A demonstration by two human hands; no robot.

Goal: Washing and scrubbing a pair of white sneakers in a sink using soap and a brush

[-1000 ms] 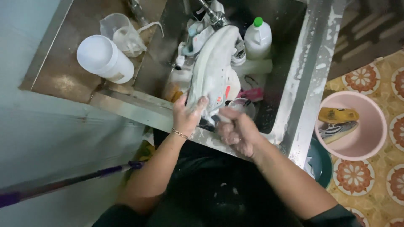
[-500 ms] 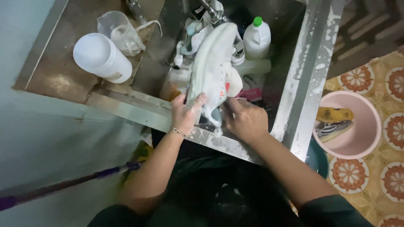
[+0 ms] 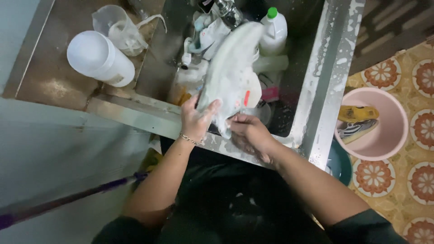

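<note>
While I lean over the steel sink, I hold a soapy white shoe over its near edge, heel end toward me and toe pointing away toward the tap. My left hand is wrapped around the near left side of the shoe, fingers curled over the foamy upper, a thin bracelet on that wrist. My right hand is closed against the heel end of the shoe, just right of my left hand; I cannot tell whether it grips a brush or only the shoe, since the fingers hide whatever is under them. Foam covers the shoe, and a small red mark shows on its right side.

Beyond the shoe, inside the sink, stands a white bottle with a green cap, with other pale items crowded under and beside the shoe. Left of the shoe, on the wet worktop, a white cylindrical container lies on its side, and a clear measuring jug stands just behind it. Right of the sink, on the patterned floor, a pink basin holds a yellow sandal and a striped shoe. Well left of my left arm, a purple handle slants across the pale floor.
</note>
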